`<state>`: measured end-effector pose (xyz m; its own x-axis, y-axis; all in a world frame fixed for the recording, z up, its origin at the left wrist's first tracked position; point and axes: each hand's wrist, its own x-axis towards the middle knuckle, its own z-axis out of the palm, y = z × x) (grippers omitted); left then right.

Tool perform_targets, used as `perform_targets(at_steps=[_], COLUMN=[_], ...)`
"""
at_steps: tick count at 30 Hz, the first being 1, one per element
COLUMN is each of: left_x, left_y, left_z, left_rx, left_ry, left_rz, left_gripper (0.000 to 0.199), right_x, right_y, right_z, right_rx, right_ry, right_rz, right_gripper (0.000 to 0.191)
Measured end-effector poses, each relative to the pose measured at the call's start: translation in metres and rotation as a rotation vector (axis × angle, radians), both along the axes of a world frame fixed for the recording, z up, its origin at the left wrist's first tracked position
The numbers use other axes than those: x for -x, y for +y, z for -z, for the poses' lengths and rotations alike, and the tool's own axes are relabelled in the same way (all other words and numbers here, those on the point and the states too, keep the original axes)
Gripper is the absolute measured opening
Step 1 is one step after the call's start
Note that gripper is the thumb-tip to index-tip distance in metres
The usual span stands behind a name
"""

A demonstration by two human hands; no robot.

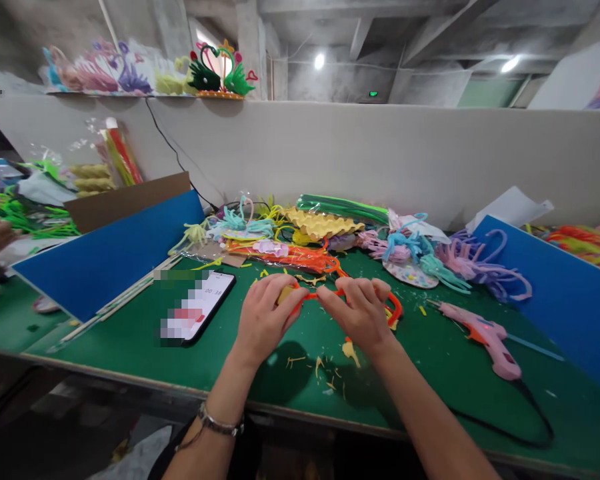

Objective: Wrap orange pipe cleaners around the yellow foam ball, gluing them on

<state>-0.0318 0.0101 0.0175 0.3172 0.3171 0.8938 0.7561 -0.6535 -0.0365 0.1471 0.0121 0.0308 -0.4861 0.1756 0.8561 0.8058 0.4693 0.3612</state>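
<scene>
Between two hands (266,310) (361,313), one orange strand (312,296).

Left grip (266,310) and right grip (363,310) nearly meet, both pinching.

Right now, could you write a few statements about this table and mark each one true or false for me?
1. The left grip and right grip both hold the orange strand. True.
2. The phone lies on the table. True.
3. The table is red. False: it is green.
4. The glue gun is pink. True.
5. The glue gun lies left of the phone. False: it lies to the right.
</scene>
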Motion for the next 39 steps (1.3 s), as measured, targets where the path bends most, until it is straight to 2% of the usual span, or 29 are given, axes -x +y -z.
perform_targets(at_steps=[3, 7, 10, 13, 17, 20, 23, 27, 33, 36, 39], left_x=[0.003, 0.004, 0.003, 0.003, 0.006, 0.010, 0.013, 0.015, 0.012, 0.005, -0.001], left_y=[0.002, 0.003, 0.003, 0.004, 0.006, 0.008, 0.006, 0.002, -0.004, -0.007, -0.009], left_z=[0.001, 0.003, 0.006, 0.008, 0.009, 0.006, 0.000, -0.007, -0.007, -0.006, -0.005], left_rx=[0.061, 0.142, 0.219, 0.375, 0.562, 0.720, 0.931, 1.200, 1.666, 1.758, 1.730], left_ry=[-0.063, -0.158, -0.193, -0.284, -0.453, -0.517, -0.534, -0.556, -0.798, -0.927, -1.004], left_rz=[0.016, 0.036, 0.086, 0.168, 0.272, 0.303, 0.340, 0.461, 0.662, 0.839, 1.011], left_gripper=[0.034, 0.056, 0.057, 0.056, 0.053, 0.049, 0.043, 0.036, 0.048, 0.043, 0.032], right_x=[-0.008, -0.016, -0.016, -0.020, -0.042, -0.065, -0.082, -0.093, -0.091, -0.077, -0.060], right_y=[0.004, 0.003, 0.005, 0.016, 0.036, 0.046, 0.051, 0.058, 0.077, 0.088, 0.100], right_z=[-0.005, -0.014, -0.029, -0.047, -0.064, -0.070, -0.074, -0.080, -0.078, -0.068, -0.057], right_rx=[0.033, 0.132, 0.142, 0.051, 0.026, 0.146, 0.212, 0.287, 0.435, 0.523, 0.606], right_ry=[-0.019, 0.019, -0.007, -0.210, -0.468, -0.527, -0.525, -0.511, -0.435, -0.382, -0.303], right_rz=[0.009, -0.021, -0.048, -0.001, 0.026, 0.130, 0.195, 0.259, 0.333, 0.321, 0.288], right_gripper=[0.016, 0.024, 0.028, 0.027, 0.029, 0.027, 0.028, 0.028, 0.027, 0.025, 0.022])
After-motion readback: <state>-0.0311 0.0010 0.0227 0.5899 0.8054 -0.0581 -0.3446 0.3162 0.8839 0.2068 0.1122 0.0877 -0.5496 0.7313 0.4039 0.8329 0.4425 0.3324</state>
